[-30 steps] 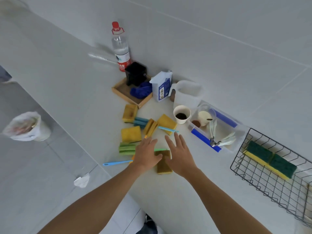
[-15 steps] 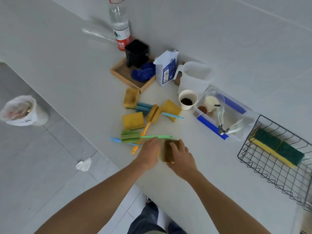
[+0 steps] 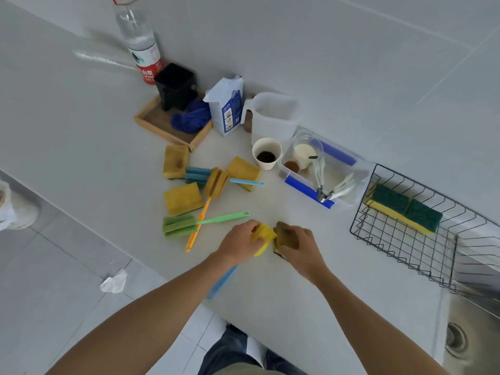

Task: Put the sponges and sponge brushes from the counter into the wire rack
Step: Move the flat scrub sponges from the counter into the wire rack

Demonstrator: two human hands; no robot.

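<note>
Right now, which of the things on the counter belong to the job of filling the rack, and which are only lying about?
For the job:
wire rack
yellow sponge brush, in left hand
brown sponge, in right hand
green sponge brush
orange sponge brush
blue sponge brush
three yellow sponges

Lying about:
water bottle
wooden tray
paper cup
white jug

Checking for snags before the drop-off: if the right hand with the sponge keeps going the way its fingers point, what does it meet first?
The right hand points left, so almost at once it would likely meet the yellow brush head gripped by the left hand.
</note>
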